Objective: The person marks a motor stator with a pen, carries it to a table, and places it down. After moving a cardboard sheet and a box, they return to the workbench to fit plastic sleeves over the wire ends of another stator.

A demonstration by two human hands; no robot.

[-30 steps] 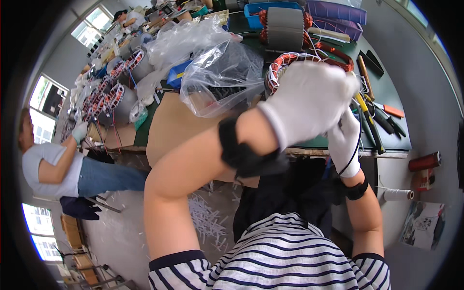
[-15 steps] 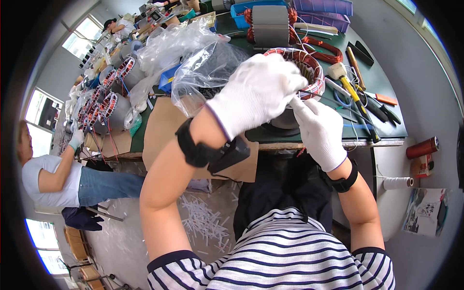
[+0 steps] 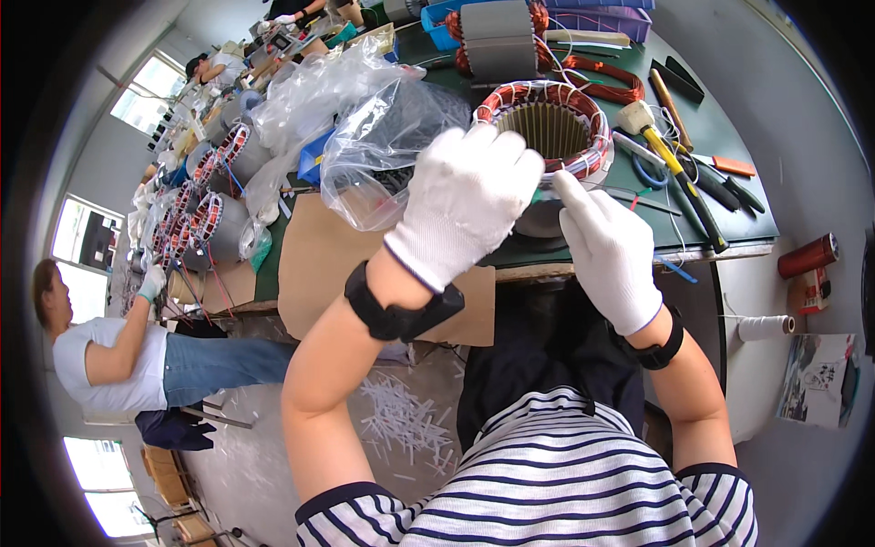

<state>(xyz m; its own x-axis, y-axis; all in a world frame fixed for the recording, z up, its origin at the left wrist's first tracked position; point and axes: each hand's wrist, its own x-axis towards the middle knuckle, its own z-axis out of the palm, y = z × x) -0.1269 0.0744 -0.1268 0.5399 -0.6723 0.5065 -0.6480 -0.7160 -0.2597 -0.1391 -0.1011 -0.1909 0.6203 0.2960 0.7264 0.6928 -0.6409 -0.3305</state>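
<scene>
A motor stator (image 3: pixel 538 221) stands upright at the bench's front edge. Its ring of copper-coloured windings (image 3: pixel 598 128), bound with white cord, faces up around a slotted bore. At the ring's near left side is my left hand (image 3: pixel 467 196), in a white knit glove. Its fingers are curled closed, and what they pinch, if anything, is hidden. My right hand (image 3: pixel 612 251), gloved the same way, has its fingertips at the near rim of the windings. Its index finger reaches forward while the others are bent; I cannot make out what lies between them.
Behind stands another stator (image 3: pixel 497 44) on its side. A mallet (image 3: pixel 674 169), pliers (image 3: pixel 743 194) and a copper coil (image 3: pixel 611 87) lie to the right. Clear plastic bags (image 3: pixel 392 137) and cardboard (image 3: pixel 342 264) are at left. A co-worker (image 3: pixel 114 351) handles more stators (image 3: pixel 219 228).
My left hand has drawn back left and toward me from above the windings, uncovering the bore. My right hand stays at the near rim. The whole view has shifted slightly.
</scene>
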